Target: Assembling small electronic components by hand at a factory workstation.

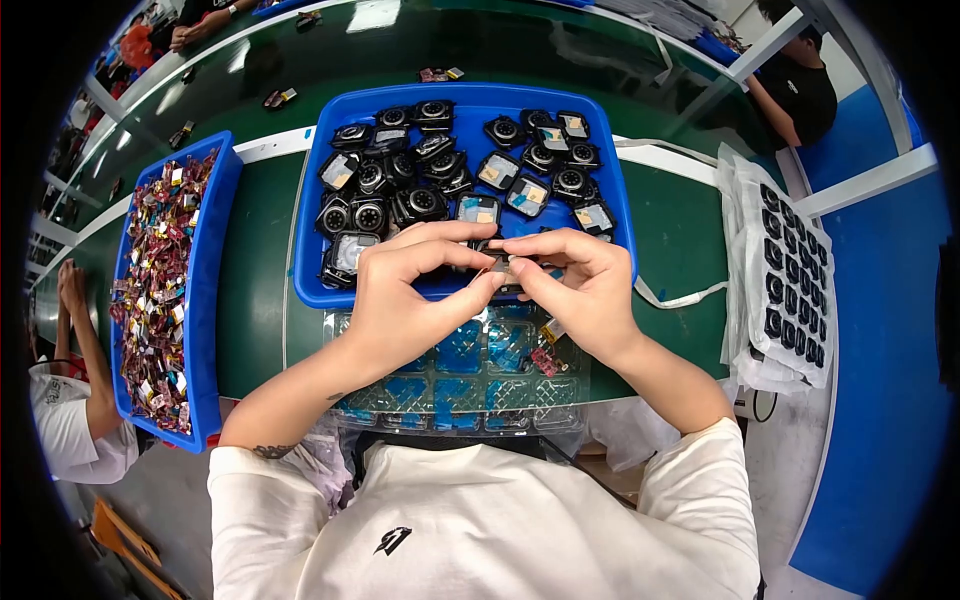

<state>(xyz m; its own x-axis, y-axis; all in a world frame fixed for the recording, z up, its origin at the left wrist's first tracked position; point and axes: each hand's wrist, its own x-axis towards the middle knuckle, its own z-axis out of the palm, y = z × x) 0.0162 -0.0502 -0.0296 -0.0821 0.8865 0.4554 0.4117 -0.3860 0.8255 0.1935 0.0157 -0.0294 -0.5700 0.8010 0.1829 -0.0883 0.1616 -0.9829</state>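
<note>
Both hands meet at the near edge of a blue tray (470,92). My left hand (415,280) and my right hand (578,285) pinch a small black watch case (508,283) between fingertips. Fingers cover most of the case; a pale patch on it shows between the thumbs. Inside the tray lie several black watch cases, some with round sensor backs up (371,178), others with pale, open-looking faces (528,196). Below my hands is a clear plastic compartment tray (470,388) with blue film pieces. A small red circuit piece (544,362) rests on it, near my right wrist.
A long blue bin (207,330) full of small red, yellow and white parts stands at the left. White trays (740,270) of black watch cases are stacked at the right. A green conveyor (380,55) with scattered parts runs behind. Other people's hands (72,287) appear at the left.
</note>
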